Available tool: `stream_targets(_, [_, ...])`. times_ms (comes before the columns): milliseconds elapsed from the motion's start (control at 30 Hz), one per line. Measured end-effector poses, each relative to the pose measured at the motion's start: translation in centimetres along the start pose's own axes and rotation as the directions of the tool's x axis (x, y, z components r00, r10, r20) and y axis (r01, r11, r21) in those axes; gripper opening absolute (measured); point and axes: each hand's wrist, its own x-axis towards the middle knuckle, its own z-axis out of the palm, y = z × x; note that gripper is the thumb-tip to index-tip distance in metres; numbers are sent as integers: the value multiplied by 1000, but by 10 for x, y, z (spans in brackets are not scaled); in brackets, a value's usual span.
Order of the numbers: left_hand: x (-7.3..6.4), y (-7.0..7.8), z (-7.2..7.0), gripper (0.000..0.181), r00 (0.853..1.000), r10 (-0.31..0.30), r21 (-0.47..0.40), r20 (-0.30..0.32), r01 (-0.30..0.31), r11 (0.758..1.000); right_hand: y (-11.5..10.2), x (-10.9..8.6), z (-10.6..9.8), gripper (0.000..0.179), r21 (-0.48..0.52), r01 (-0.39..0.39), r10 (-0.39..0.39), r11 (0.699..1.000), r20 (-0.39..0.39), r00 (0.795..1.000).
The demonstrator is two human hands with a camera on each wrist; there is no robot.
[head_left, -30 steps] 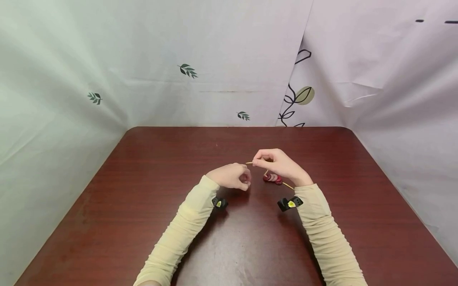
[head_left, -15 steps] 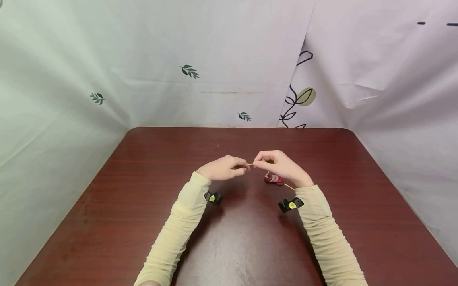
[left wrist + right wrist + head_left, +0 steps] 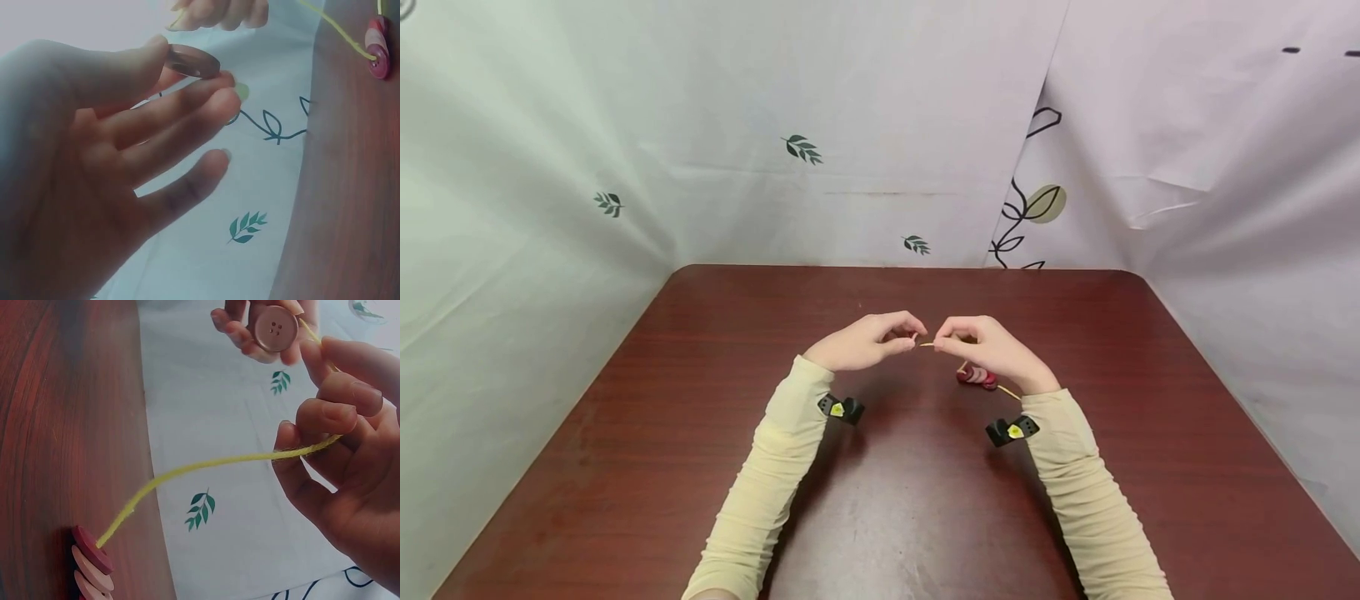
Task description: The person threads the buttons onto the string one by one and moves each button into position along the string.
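Observation:
Between thumb and fingers, my left hand [image 3: 868, 342] pinches a pinkish-brown button [image 3: 275, 339] with several holes. Its flat face shows in the right wrist view; the left wrist view has it nearly edge-on. My right hand [image 3: 996, 348] pinches a yellow string [image 3: 212, 462] close to its end, and a short tip pokes out toward the button. Tip and button look very near each other, and I cannot tell whether they touch. Below the right hand hangs a row of red and pink buttons [image 3: 977, 377] threaded on the same string.
Both hands are above a dark reddish-brown table [image 3: 880, 500]. White cloth [image 3: 880, 100] with leaf prints surrounds its back and sides. A black wrist device [image 3: 841, 409] sits at the left wrist, another such device [image 3: 1011, 431] at the right.
My left hand has lifted and turned from beside the string tip, its fingers unfolding from a curled pose and bringing the button up facing the tip. The right hand has stayed almost still.

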Motion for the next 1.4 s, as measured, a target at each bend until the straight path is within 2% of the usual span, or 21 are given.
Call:
stream_targets(333, [-2, 2, -3, 23, 996, 45, -29, -83, -47, 998, 2, 1, 2, 13, 27, 23, -22, 999, -35, 999])
stream_targets(533, [-2, 2, -3, 22, 991, 74, -40, -110, -79, 996, 1, 1, 4, 12, 59, 7, -5, 998, -40, 999])
stream_targets(800, [-1, 4, -1, 23, 990, 85, -45, -112, -90, 995, 2, 1, 6, 9, 35, -2, 4, 999, -49, 999])
stream_targets(1333, [1, 6, 1, 25, 990, 108, 13, -92, -108, 994, 0, 2, 8, 7, 65, -21, 23, 998, -23, 999])
stream_targets(1400, [1, 6, 2, 25, 990, 110, 19, -93, -108, 994, 0, 2, 9, 8, 46, -10, 12, 999, -30, 999])
